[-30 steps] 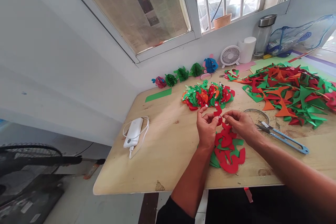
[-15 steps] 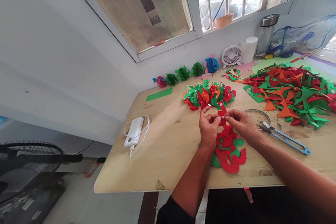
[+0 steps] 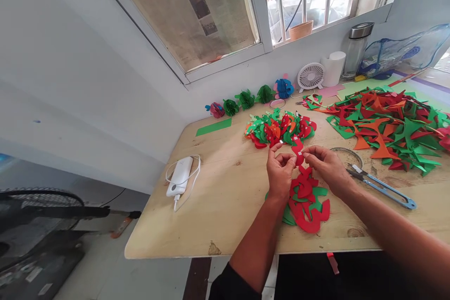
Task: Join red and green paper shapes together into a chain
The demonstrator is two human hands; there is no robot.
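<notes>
Between my hands is a red paper piece [image 3: 298, 147] with small white squares on it. My left hand [image 3: 280, 171] pinches its left edge, and a small white bit sits on a raised fingertip. My right hand [image 3: 325, 164] has thumb and forefinger together at the piece's right side; what lies between those fingertips is too small to name. Below them lies a pile of red and green cut paper shapes [image 3: 311, 215]. Just beyond my fingers is a heap of red, green and orange shapes with white spots [image 3: 270, 129].
Blue-handled snips [image 3: 386, 189] and a metal ring [image 3: 356, 154] lie right of my right hand, before a large heap of paper scraps [image 3: 404, 122]. A white power bank [image 3: 180, 177] with cable is at left. Paper ornaments [image 3: 245, 99], a small fan [image 3: 311, 76] and a glass bottle [image 3: 356, 51] line the wall.
My right hand's fingertips have shifted slightly right and up, off the middle of the red piece. The red piece shows more of its surface. My left hand has barely moved.
</notes>
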